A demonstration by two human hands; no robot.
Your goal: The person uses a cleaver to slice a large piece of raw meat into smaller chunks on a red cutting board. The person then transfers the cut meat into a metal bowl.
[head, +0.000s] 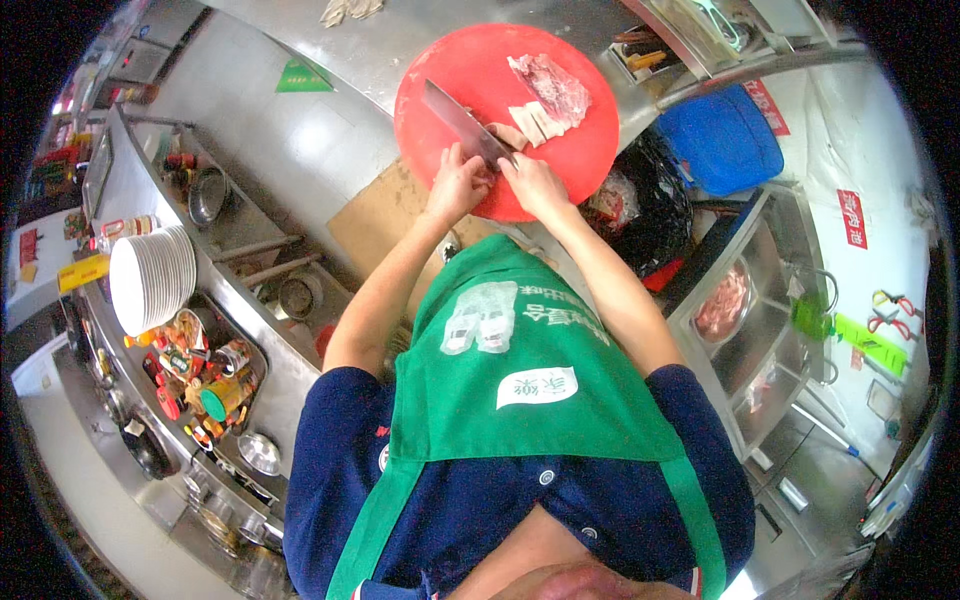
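Observation:
On a round red cutting board lies a kitchen knife, its wide blade slanting from the upper left down to my right hand, which grips it at the handle end. My left hand is at the board's near edge beside the blade, fingers bent over something dark and small, perhaps meat; whether it grips this is hard to see. Beyond the knife are a slab of raw meat and several pale cut strips. Another pale piece touches or lies close to the blade near my right hand.
The board rests on a steel counter. At right are a black-lined bin, a blue lid or tub and a steel sink holding a bowl of meat. Stacked white plates and a tray of bottles stand at left.

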